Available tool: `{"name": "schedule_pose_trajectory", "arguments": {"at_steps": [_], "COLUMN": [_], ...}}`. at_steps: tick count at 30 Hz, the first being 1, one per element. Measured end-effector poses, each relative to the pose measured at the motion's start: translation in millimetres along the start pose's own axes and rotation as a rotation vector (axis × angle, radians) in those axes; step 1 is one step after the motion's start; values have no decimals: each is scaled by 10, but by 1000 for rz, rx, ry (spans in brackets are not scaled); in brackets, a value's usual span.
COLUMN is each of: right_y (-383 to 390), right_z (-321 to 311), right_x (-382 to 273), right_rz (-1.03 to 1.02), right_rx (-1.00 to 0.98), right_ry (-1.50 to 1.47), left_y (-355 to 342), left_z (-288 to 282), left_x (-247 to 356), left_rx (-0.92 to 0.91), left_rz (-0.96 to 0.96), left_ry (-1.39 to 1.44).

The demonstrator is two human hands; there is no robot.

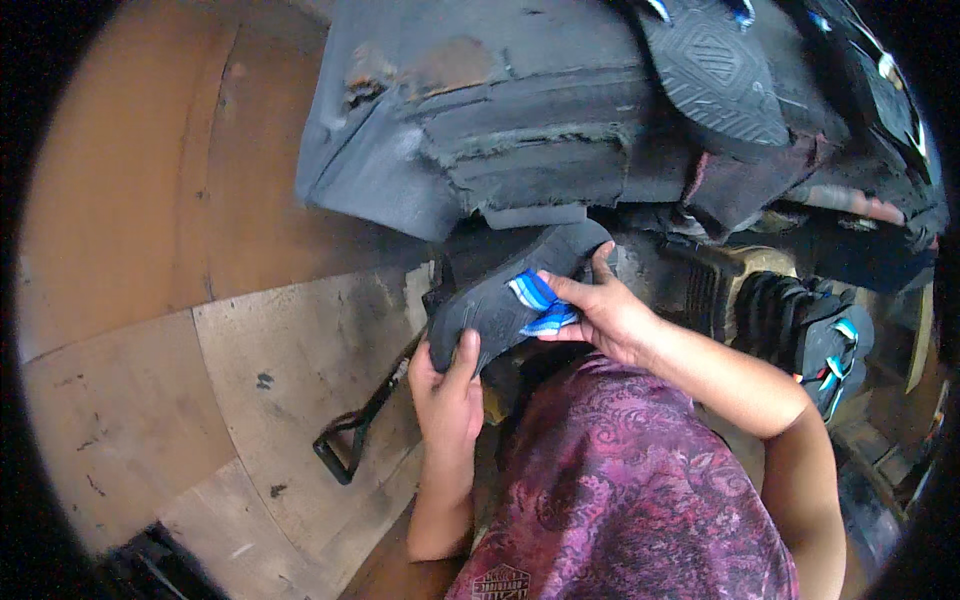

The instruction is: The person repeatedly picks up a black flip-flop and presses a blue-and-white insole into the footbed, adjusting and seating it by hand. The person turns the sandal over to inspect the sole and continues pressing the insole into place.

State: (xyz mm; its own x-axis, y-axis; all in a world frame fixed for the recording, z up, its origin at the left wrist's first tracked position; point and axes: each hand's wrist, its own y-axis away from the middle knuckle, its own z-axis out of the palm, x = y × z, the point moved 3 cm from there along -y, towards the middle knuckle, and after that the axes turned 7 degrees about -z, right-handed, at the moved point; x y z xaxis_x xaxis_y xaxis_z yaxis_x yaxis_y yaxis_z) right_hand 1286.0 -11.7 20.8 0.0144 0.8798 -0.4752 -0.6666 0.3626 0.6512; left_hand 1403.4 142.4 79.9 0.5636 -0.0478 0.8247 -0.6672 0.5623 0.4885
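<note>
Between my hands, just in front of the worn bench, is a black sandal [478,318] with blue and white striped straps. It is tilted, one end to the lower left and the other to the upper right. My left hand [452,395] is closed on the lower-left end, thumb pressed on its upper face. At the straps, my right hand [610,318] grips the sandal, with one finger reaching up along the upper-right end. Part of the straps is hidden behind the right fingers.
A worn black bench [540,85] fills the top. A patterned sandal sole [718,75] lies on it. Stacked black sandals [800,335] with blue straps stand at right. A black D-shaped handle [345,445] sticks out at lower left, before brown board panels [130,190].
</note>
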Motion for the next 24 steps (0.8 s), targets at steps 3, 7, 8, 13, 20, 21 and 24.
{"name": "schedule_pose_trajectory", "arguments": {"at_steps": [3,7,8,13,20,21,24], "right_y": [86,23,-54,-768,-310,-236,-91], "right_z": [25,-156,-206,-577,-498,-485,-424], "right_x": [178,405,401,119,115,152,192], "right_rz": [-42,-64,-91,77,9,-7,-236], "right_rx": [-30,-232,-331,-163,-386,-316,-353], "right_ry": [63,-115,-207,-273,-215,-65,246], "left_y": [280,539,514,-380,425,597,799], "left_z": [-165,-53,37,603,73,-76,-389], "left_x": [51,73,67,-184,-528,-619,-908], "left_rx": [-1,-89,-46,49,54,49,49], "left_rz": [21,34,56,49,39,34,-24], "left_ry": [-314,-511,-609,-986,-575,-530,-593]}}
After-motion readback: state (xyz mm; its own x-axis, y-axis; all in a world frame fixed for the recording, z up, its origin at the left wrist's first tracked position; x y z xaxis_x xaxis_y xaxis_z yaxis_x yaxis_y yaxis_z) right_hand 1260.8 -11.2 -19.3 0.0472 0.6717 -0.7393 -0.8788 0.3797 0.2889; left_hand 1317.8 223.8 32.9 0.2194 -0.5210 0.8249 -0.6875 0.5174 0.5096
